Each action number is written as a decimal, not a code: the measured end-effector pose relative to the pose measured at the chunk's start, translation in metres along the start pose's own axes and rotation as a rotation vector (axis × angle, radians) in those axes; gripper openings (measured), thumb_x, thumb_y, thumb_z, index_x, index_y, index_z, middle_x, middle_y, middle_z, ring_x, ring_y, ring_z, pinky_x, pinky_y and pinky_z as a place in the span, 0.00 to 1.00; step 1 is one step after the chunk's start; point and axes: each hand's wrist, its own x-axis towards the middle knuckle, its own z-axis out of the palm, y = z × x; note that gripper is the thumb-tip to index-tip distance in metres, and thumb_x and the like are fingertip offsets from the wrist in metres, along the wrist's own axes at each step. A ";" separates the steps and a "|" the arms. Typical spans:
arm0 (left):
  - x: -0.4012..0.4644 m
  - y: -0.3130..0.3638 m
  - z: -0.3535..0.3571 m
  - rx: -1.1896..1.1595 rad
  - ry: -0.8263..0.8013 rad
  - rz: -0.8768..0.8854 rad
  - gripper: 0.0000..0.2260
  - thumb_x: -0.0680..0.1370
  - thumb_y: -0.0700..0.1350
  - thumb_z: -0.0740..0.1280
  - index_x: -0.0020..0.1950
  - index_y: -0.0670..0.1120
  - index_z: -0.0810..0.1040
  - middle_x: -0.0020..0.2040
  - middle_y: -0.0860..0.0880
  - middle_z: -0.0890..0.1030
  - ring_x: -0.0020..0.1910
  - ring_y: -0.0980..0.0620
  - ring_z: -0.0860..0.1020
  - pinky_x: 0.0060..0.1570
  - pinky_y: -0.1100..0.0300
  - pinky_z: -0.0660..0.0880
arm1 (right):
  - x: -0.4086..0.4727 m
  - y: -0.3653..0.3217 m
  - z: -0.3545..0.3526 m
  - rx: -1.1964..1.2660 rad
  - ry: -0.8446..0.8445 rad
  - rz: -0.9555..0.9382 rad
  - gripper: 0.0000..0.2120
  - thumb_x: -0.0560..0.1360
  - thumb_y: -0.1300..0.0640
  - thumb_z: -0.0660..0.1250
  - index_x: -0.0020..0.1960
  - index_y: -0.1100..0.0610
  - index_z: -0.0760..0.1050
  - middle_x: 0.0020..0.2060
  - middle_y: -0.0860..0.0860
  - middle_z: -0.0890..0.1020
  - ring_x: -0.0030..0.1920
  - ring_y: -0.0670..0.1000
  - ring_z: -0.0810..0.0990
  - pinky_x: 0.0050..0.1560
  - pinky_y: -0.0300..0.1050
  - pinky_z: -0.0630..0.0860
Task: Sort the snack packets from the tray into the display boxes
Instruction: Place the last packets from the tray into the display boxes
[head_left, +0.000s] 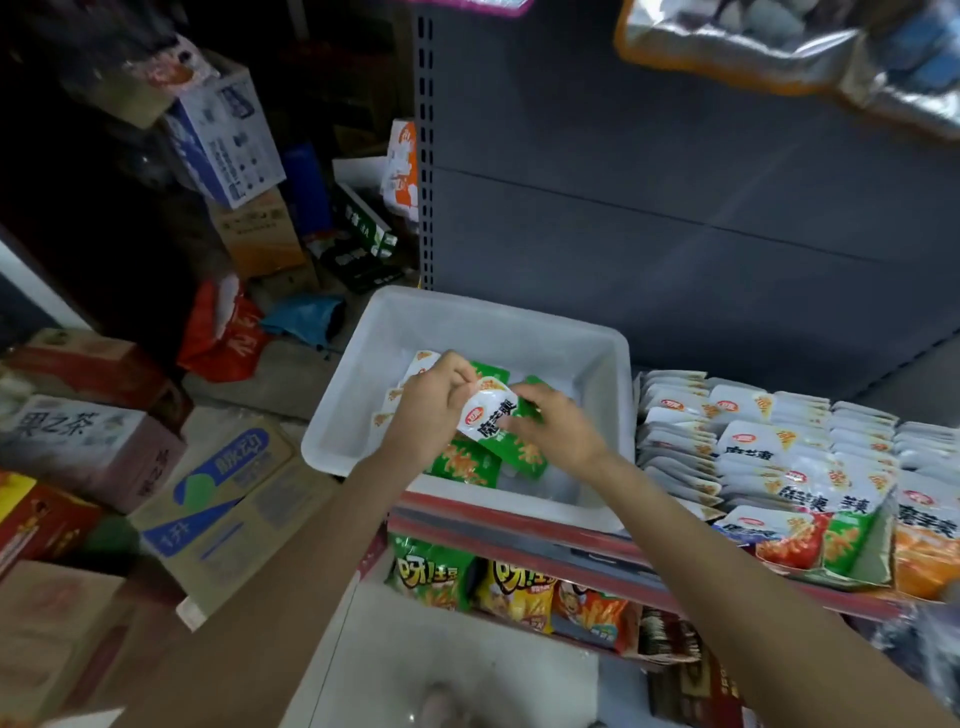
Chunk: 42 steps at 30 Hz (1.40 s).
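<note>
Both hands, left hand (434, 402) and right hand (556, 423), pinch one white snack packet (485, 418) above the tray (343, 415).

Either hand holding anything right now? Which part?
Both hands hold one white-and-green snack packet over the white tray. Left hand pinches its upper left edge; right hand grips its right side.

White, green and red on my shelf

My packet (488, 418) is white with black lettering; the tray (467, 322) is plain white; the packets beneath (467, 462) are green with orange print.
</note>
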 end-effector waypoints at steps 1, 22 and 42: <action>-0.001 0.010 0.003 -0.023 0.017 0.041 0.01 0.78 0.38 0.64 0.48 0.42 0.75 0.41 0.48 0.79 0.41 0.51 0.78 0.40 0.63 0.70 | -0.005 -0.001 -0.007 0.089 0.028 -0.015 0.03 0.74 0.60 0.70 0.44 0.53 0.78 0.38 0.52 0.78 0.39 0.50 0.74 0.42 0.47 0.69; -0.024 0.196 0.216 0.505 -0.455 0.472 0.27 0.76 0.52 0.66 0.73 0.48 0.62 0.69 0.48 0.66 0.68 0.48 0.63 0.64 0.52 0.63 | -0.186 0.123 -0.231 0.378 0.949 0.125 0.11 0.73 0.70 0.65 0.46 0.56 0.70 0.40 0.49 0.79 0.40 0.46 0.77 0.44 0.51 0.76; -0.010 0.218 0.297 0.916 -0.381 0.342 0.27 0.77 0.43 0.66 0.75 0.48 0.61 0.69 0.47 0.70 0.67 0.47 0.65 0.66 0.54 0.61 | -0.170 0.236 -0.240 -0.171 0.313 0.190 0.19 0.73 0.70 0.65 0.62 0.61 0.70 0.60 0.56 0.72 0.59 0.57 0.72 0.57 0.40 0.66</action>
